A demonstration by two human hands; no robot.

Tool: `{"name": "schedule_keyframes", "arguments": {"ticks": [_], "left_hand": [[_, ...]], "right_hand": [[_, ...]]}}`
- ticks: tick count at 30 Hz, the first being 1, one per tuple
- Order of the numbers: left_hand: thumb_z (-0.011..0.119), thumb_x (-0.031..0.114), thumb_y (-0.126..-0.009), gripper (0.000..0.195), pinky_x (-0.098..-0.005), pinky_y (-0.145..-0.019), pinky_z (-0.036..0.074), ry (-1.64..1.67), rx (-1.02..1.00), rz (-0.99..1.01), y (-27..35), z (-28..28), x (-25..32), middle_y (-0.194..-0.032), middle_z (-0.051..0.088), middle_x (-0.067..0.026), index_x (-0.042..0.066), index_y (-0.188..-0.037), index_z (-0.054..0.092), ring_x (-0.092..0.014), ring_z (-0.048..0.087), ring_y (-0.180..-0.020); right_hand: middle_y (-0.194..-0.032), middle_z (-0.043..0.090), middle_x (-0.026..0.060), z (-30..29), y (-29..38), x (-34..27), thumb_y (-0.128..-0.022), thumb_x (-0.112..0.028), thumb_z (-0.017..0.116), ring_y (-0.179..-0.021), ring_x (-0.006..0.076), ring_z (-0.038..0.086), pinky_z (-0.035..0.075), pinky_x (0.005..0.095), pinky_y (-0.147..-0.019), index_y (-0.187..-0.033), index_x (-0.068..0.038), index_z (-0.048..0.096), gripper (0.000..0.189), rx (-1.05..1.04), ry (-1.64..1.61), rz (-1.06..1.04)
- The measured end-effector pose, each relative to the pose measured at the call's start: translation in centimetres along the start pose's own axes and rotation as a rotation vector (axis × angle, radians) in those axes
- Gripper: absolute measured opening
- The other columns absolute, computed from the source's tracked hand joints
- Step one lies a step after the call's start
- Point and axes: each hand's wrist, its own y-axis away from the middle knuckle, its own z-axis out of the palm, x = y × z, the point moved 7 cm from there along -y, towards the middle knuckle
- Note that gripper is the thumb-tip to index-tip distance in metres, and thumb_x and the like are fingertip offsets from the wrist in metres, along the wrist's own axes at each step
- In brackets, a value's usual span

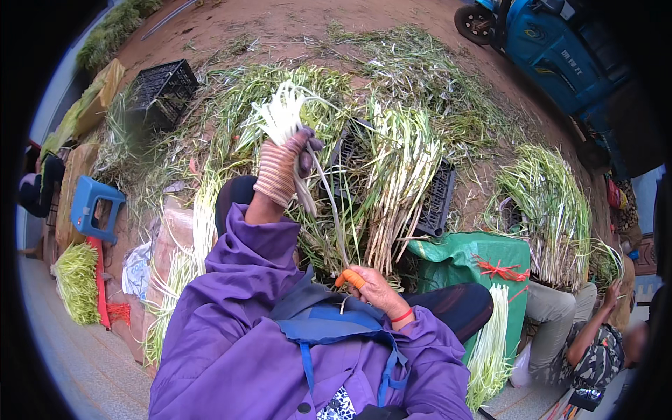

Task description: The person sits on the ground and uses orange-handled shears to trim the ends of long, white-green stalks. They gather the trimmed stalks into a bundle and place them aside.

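My left hand (290, 160), in a striped, grey-fingered glove, is closed around a bunch of pale peeled stalks (287, 113) whose white ends fan out above the fist. One long stalk (331, 205) runs down from that hand to my right hand (370, 289). My right hand is bare, with orange wrapping on a finger, and it pinches the stalk's lower end over my lap. Before me, a heap of untrimmed green-and-white stalks with brown lower ends (401, 184) lies across a black plastic crate (438, 202). Long pale stalks (205, 215) lie left of my knee.
A green woven sack (475, 241) stands right of my knee, with white stalks (491, 346) lying against it. A co-worker (588, 336) sits at far right near another stalk heap (548, 210). A blue stool (97, 208), black crate (165, 86) and blue three-wheeler (556, 58) stand around; leaf waste (420, 68) covers the ground.
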Motion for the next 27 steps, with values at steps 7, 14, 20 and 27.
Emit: {"name": "schedule_keyframes", "arguments": {"ticks": [7, 14, 20, 27], "left_hand": [[0.062, 0.018, -0.093, 0.025, -0.0180, -0.043, 0.037, 0.206, -0.163, 0.210, -3.4, -1.8, 8.5, -0.084, 0.062, -0.0021, 0.002, -0.111, 0.057, -0.005, 0.045, -0.051], [0.068, 0.025, -0.088, 0.023, -0.0206, -0.051, 0.043, 0.023, -0.144, -0.027, 0.3, -0.9, 0.9, -0.080, 0.062, -0.0012, 0.002, -0.096, 0.066, -0.007, 0.052, -0.062], [0.067, 0.027, -0.088, 0.030, -0.0222, -0.059, 0.045, -0.027, -0.095, -0.172, 6.2, -0.8, -6.4, -0.075, 0.061, -0.0001, 0.000, -0.101, 0.066, -0.009, 0.055, -0.064], [0.064, 0.029, -0.090, 0.030, -0.0217, -0.051, 0.048, 0.175, -0.306, -0.684, 15.8, 0.5, -11.3, -0.088, 0.062, -0.0123, -0.001, -0.096, 0.061, -0.013, 0.056, -0.059]], "right_hand": [[-0.101, 0.065, 0.0115, -2.1, 2.9, -3.0, -0.088, -0.023, 0.063, -0.087, 0.0346, 0.064, 0.053, 0.0397, -0.070, -0.112, -0.010, 0.061, 0.028, 0.514, 0.942, -0.333], [-0.091, 0.070, 0.0151, -13.7, -1.4, -2.1, -0.086, -0.031, 0.066, -0.087, 0.0361, 0.066, 0.051, 0.0438, -0.071, -0.108, -0.009, 0.062, 0.032, 1.023, 0.815, 0.030], [-0.080, 0.069, 0.0132, -17.1, -5.6, 2.1, -0.078, -0.031, 0.075, -0.077, 0.0308, 0.067, 0.051, 0.0406, -0.066, -0.092, -0.004, 0.058, 0.035, 1.048, 0.701, 0.094], [-0.072, 0.066, 0.0073, -19.5, -4.7, 2.7, -0.083, -0.014, 0.067, -0.046, 0.0132, 0.060, 0.046, 0.0270, -0.040, -0.096, -0.001, 0.060, 0.019, 0.911, 0.363, 0.053]]}}
